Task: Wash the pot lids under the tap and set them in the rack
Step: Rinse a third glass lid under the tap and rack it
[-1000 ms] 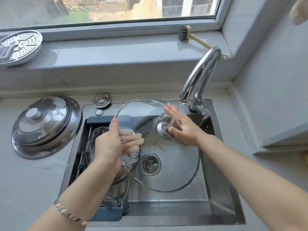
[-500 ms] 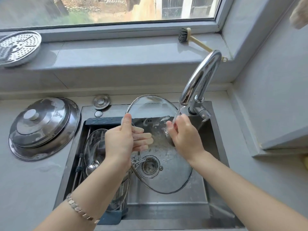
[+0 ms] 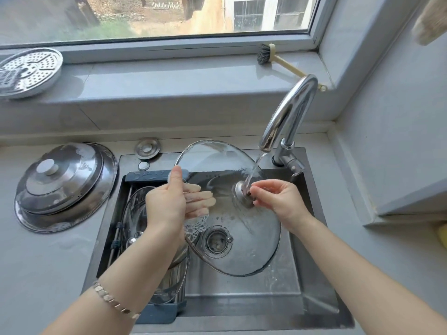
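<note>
Delta vs a second back: the glass lid (image 3: 256, 233) stays tilted over the sink (image 3: 242, 303), under the tap (image 3: 287, 114), only turned a little. Grip of the left hand (image 3: 167, 204) is unchanged: thumb on the near face, fingers behind the glass, clamped on the left rim. The mover is the right hand (image 3: 278, 199). It was a flat palm on the lid's middle; now its fingertips are bunched, pinching the centre fitting (image 3: 239, 189), and the stream (image 3: 254, 170) lands right on it. Suds (image 3: 193, 228) still cling just below the left hand.

Read: still rinse phase, detail work on the fitting. Not rack-ready until that suds patch gets water.

Clearances:
- Lower rim hangs low in the sink. Touching the floor or not, cannot tell.
- Right and front sink walls stand apart from the rim, so swing room is that way.
- The rack (image 3: 145, 176) sits just beside the left rim and already holds a second lid (image 3: 133, 213). That's the tight side.
- Top rim is near the tap, so tilting back risks a knock.
- Steel lids (image 3: 65, 184) on the counter (image 3: 60, 262), soapy, well apart to the left.
</note>
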The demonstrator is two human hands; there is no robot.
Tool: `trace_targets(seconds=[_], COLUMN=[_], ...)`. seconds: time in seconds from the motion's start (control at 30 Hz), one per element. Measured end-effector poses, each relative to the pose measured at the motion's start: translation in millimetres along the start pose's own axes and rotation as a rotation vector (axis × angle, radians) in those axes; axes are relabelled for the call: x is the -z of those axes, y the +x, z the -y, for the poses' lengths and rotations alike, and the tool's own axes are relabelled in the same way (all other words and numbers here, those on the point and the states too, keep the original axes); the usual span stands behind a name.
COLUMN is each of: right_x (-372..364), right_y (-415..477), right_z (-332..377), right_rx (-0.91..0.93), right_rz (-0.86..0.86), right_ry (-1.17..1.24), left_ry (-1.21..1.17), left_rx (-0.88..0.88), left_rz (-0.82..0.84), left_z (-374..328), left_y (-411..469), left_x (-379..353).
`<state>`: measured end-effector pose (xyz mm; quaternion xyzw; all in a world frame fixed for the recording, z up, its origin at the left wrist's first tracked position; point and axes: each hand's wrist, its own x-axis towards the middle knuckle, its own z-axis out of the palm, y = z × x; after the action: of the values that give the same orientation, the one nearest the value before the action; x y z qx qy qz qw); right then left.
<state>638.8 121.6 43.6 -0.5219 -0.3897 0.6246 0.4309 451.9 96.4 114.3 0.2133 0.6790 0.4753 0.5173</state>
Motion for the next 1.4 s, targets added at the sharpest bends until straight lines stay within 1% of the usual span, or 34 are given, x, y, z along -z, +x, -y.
trace_targets(seconds=[0.1,0.13,0.17,0.2,0.23,0.27,0.3,0.33,0.37,0.4,0.43,0.47,0.5,0.57,0.6,0.63,0.67,0.73,0.83,0.93,1.0,1.03,1.07,1.13,1.17,1.23,1.3,1.37,1.4], right_x=[15,20,23,25,24,20,13,5,-3,-11,-17,-23,-22,-18,-14,-9,-2,16,35,51,63,70,77,87,90,92,88,82,77], right_y=[0,-1,-2,-5,-9,-17,-26,-38,-50,-61,-70,-79,-83,-85,-82,-79,-74,-61,-49,-49,-50,-50,-51,-52,-53,-55,-57,-56,-56], right_z=[0,0,0,2,6,13,22,32,37,41,38,34,24,19,20,26,34,42,47,51,59,61,62,60,56,45,31,15,6], right_rx=[-0.090,-0.101,-0.093,-0.066,-0.001,0.091,0.203,0.256,0.227,0.144,0.092,0.088,0.167,0.281,0.378,0.394,0.380,0.278,0.136,-0.046,-0.149,-0.181,-0.212,-0.271,-0.299,-0.357,-0.373,-0.323,-0.292], right_rz=[0.013,0.021,0.025,0.022,0.000,-0.014,0.023,0.143,0.304,0.439,0.514,0.534,0.477,0.359,0.253,0.220,0.161,0.072,-0.042,-0.154,-0.212,-0.225,-0.240,-0.259,-0.267,-0.266,-0.243,-0.246,-0.280], right_ry=[-0.016,-0.068,-0.177,-0.354,-0.597,-0.858,-1.051,-1.165,-1.219,-1.264,-1.327,-1.420,-1.540,-1.657,-1.621,-1.535,-1.504,-1.382,-1.110,-0.771,-0.546,-0.461,-0.386,-0.257,-0.195,-0.098,-0.061,-0.103,-0.185], left_ry=[0.001,0.001,0.006,0.016,0.028,0.041,0.052,0.059,0.066,0.076,0.090,0.099,0.096,0.045,0.009,-0.028,-0.049,-0.002,0.201,0.419,0.469,0.436,0.354,0.070,-0.086,-0.243,-0.274,-0.249,-0.238], left_rx=[0.024,0.037,0.055,0.077,0.099,0.122,0.145,0.163,0.178,0.188,0.195,0.203,0.219,0.261,0.277,0.284,0.280,0.249,0.259,0.329,0.428,0.497,0.576,0.700,0.729,0.693,0.593,0.502,0.456], left_rz=[0.017,0.026,0.037,0.045,0.049,0.054,0.064,0.074,0.079,0.077,0.069,0.066,0.071,0.100,0.117,0.145,0.186,0.264,0.301,0.270,0.249,0.245,0.252,0.299,0.312,0.342,0.383,0.389,0.359], left_z=[2,4,5,8,9,10,12,13,16,19,23,27,29,30,28,27,26,30,50,75,90,97,102,106,106,103,95,91,91], left_y=[-3,-3,-2,-2,-2,-4,-6,-9,-12,-15,-17,-18,-19,-22,-24,-25,-26,-24,-11,-2,-2,-1,-2,1,5,13,16,16,15], left_x=[-3,-4,-5,-7,-9,-12,-16,-20,-24,-28,-31,-34,-37,-44,-48,-52,-55,-57,-47,-29,-21,-17,-14,-10,-8,-2,2,5,6])
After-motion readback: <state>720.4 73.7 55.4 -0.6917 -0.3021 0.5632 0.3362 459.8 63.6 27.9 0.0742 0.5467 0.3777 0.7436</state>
